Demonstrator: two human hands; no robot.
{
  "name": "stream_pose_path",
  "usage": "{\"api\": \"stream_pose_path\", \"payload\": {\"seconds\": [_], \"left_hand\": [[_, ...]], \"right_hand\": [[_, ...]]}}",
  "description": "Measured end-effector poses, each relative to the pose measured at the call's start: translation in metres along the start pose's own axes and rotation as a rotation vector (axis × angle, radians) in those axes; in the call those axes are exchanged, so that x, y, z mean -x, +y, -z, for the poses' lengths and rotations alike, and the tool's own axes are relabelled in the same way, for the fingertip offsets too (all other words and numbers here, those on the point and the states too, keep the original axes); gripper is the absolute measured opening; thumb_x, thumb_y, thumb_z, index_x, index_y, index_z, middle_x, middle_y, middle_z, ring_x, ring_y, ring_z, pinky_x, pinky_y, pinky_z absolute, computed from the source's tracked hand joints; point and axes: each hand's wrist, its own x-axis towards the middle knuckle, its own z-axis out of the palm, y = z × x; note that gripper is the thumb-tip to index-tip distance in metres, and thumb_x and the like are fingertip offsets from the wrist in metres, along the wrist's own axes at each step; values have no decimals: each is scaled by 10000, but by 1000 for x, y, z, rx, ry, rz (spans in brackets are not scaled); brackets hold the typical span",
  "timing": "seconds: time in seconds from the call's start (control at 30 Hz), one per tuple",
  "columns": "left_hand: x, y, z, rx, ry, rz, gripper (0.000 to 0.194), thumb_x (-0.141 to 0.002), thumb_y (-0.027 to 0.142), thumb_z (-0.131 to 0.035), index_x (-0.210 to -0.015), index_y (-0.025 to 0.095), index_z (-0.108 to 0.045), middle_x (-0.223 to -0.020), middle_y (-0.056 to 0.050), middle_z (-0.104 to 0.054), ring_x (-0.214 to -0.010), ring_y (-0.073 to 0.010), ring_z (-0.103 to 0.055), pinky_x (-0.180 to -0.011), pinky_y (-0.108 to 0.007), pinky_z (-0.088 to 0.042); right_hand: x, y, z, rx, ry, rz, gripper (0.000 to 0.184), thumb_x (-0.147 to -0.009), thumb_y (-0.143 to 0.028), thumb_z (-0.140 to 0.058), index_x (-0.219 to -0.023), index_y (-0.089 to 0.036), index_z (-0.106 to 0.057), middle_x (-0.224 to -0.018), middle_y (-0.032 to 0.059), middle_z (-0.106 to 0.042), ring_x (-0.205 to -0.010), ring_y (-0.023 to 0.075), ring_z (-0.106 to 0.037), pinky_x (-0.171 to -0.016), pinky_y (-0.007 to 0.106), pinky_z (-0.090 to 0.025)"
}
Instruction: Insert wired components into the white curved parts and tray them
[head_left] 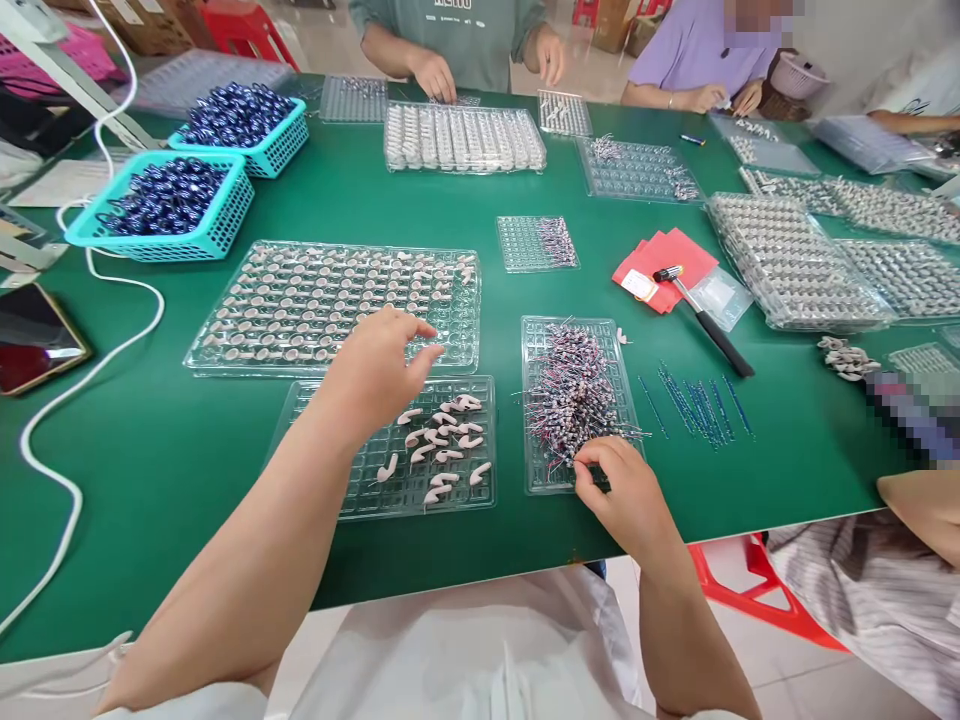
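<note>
My left hand [382, 365] hovers over the right part of a large clear tray [225, 365], thumb and forefinger apart with nothing visible between them. Rows of white earphone shells [300, 300] fill most of that tray. Nearer me, a second clear tray [484, 490] carries loose white earbud shells with stems [442, 435]. My right hand [622, 490] pinches at the lower edge of a heap of small wired parts [574, 390], which lies in another clear tray [536, 480]. Its thumb and forefinger close on what looks like one such part, mostly hidden by the fingertips.
Two turquoise baskets [225, 235] of dark blue coiled cables stand at left, near a white cord [45, 410] and a phone [37, 340]. To the right lie red cards [667, 265], a black-handled tool [712, 330], blue strips [697, 410] and stacked trays [795, 260]. Co-workers sit around the table.
</note>
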Motion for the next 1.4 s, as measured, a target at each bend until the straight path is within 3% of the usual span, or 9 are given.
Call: {"api": "stream_pose_path", "payload": {"seconds": [0.2, 0.37, 0.5, 0.6, 0.77, 0.9, 1.13, 1.23, 1.4], "left_hand": [[49, 26, -3, 304, -142, -267, 275, -958, 373, -549, -1133, 204, -676, -1227, -118, -670, -1143, -304, -605, -975, -430, -496], [81, 48, -23, 486, -256, -522, 415, -931, 321, -641, -1330, 229, -573, -1335, -124, -620, -1237, -289, -550, -1022, -440, -471], [90, 59, -42, 467, -287, -615, 228, -936, 234, -623, -1140, 143, -666, -1072, -115, -720, -1020, -263, -609, -883, -419, -508], [90, 58, -46, 467, -312, -537, 163, -959, 225, -583, -973, 147, -726, -833, -66, -733, -821, -218, -617, -738, -353, -494], [88, 54, -37, 587, -438, -288, 176, -936, 182, -592, -968, 188, -766, -836, -33, -749, -795, -175, -649, -712, -288, -478], [86, 55, -34, 697, -538, -103, 186, -924, 217, -591, -884, 194, -771, -826, -13, -759, -744, -152, -664, -677, -260, -474], [78, 45, -41, 1187, -771, 131, 195, -895, 286, -622, -907, 136, -746, -819, -55, -774, -784, -153, -688, -744, -253, -526], [75, 41, -43, 1311, -844, 180, 232, -884, 334, -649, -915, 125, -746, -822, -63, -778, -743, -129, -672, -712, -227, -520], [73, 37, -45, 1378, -842, 202, 361, -893, 447, -631, -889, 107, -753, -797, -84, -769, -750, -149, -688, -709, -242, -538]], "right_hand": [[5, -6, 9, -105, -9, -57, 86, -927, -156, -534, -885, -220, -574, -869, 14, -659, -787, 151, -606, -730, 294, -481], [2, -26, 14, -207, -12, 44, 125, -909, -107, -542, -898, -231, -560, -841, -1, -651, -804, 149, -599, -736, 293, -474], [-1, -41, 6, -289, -7, 120, 139, -902, -89, -549, -914, -227, -554, -835, -2, -648, -779, 143, -581, -719, 294, -472], [-2, -46, -1, -339, 18, 118, 154, -896, -71, -552, -910, -225, -551, -828, -2, -647, -768, 140, -571, -710, 293, -474], [-3, -47, -7, -369, 64, 135, 184, -890, -69, -575, -987, -224, -575, -853, 11, -657, -770, 146, -571, -701, 301, -491], [-5, -48, -9, -227, 122, 262, 290, -875, -77, -636, -1128, -211, -588, -932, 51, -689, -846, 182, -600, -742, 351, -503], [-6, -51, -10, -235, 166, 283, 289, -864, -22, -639, -1103, -183, -613, -937, 74, -688, -852, 187, -595, -735, 364, -502], [-8, -52, -14, -329, 175, 238, 292, -868, -8, -618, -1099, -186, -613, -949, 74, -677, -860, 185, -599, -745, 368, -514], [-9, -51, -18, -373, 201, 249, 320, -857, 13, -615, -1108, -185, -617, -959, 75, -667, -876, 187, -606, -763, 375, -525]]}}
